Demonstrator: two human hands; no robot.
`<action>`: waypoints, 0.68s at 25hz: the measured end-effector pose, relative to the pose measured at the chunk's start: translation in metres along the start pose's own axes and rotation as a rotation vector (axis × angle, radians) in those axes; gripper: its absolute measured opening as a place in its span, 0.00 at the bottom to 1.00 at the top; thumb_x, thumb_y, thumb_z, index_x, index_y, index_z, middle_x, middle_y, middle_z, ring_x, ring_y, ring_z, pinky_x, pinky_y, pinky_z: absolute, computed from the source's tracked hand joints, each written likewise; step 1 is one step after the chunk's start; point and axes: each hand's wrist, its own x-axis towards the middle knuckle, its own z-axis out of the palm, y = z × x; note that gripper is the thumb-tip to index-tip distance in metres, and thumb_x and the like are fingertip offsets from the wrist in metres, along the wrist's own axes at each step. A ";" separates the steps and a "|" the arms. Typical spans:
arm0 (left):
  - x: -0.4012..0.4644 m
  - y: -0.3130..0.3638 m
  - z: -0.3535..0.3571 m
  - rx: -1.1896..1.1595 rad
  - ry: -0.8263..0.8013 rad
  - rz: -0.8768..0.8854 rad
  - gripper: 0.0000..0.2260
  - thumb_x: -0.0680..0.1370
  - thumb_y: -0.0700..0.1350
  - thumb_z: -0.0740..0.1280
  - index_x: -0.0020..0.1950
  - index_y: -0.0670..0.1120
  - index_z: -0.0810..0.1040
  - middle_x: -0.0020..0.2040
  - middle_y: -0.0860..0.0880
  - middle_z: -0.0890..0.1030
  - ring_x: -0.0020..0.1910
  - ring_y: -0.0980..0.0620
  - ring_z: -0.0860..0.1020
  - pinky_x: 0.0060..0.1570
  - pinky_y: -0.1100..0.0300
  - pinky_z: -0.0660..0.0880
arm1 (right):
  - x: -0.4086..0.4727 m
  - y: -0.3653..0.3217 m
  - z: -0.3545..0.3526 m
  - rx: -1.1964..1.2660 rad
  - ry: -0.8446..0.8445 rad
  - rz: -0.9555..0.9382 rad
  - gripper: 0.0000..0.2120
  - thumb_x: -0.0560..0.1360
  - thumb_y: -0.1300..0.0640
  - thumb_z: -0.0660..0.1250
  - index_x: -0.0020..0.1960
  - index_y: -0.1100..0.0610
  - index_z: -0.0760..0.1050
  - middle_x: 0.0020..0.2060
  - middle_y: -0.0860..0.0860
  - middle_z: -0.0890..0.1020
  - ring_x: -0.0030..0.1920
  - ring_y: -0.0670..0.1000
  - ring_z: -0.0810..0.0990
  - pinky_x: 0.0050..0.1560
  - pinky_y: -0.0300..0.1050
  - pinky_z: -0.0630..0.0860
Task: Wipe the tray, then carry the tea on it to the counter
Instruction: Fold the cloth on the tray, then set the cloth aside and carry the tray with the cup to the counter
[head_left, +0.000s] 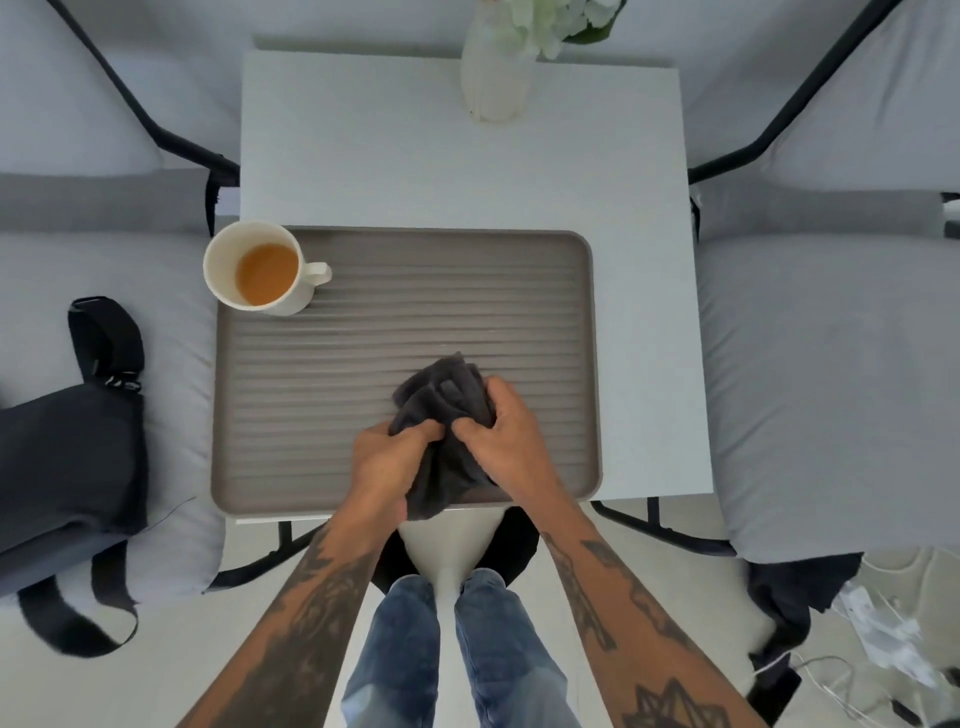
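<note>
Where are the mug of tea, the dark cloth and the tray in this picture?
mug of tea (260, 270), head view, on the tea surface inside the mug.
dark cloth (441, 392), head view, on the bunched upper part.
tray (415, 291), head view, on the bare ribbed floor.

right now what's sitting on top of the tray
On the ribbed tray: a white mug of tea at its far-left corner, and a dark cloth bunched in both hands. The tray surface under the cloth is hidden.

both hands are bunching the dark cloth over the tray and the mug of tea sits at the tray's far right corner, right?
Not quite: the head view shows the mug of tea at the tray's far left corner. Both hands, left and right, do bunch the dark cloth over it.
</note>
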 end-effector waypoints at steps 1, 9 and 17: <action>-0.007 0.001 0.002 0.001 -0.032 0.028 0.05 0.72 0.39 0.74 0.46 0.42 0.81 0.39 0.42 0.85 0.37 0.45 0.83 0.36 0.58 0.81 | -0.008 -0.001 -0.008 0.049 -0.056 -0.027 0.10 0.73 0.58 0.68 0.51 0.48 0.72 0.47 0.51 0.81 0.48 0.53 0.81 0.48 0.49 0.79; -0.077 0.014 0.070 0.002 -0.523 0.452 0.15 0.70 0.40 0.73 0.55 0.42 0.75 0.46 0.46 0.83 0.44 0.53 0.81 0.46 0.55 0.80 | -0.054 0.014 -0.169 0.591 -0.082 -0.051 0.16 0.78 0.69 0.63 0.62 0.54 0.71 0.54 0.51 0.83 0.54 0.51 0.83 0.49 0.48 0.82; -0.049 0.025 0.187 0.921 -0.171 0.796 0.17 0.79 0.43 0.66 0.66 0.49 0.70 0.60 0.47 0.76 0.53 0.47 0.78 0.48 0.55 0.76 | 0.030 0.075 -0.231 -0.018 -0.001 -0.030 0.23 0.79 0.63 0.65 0.67 0.41 0.69 0.57 0.41 0.78 0.59 0.48 0.77 0.61 0.44 0.75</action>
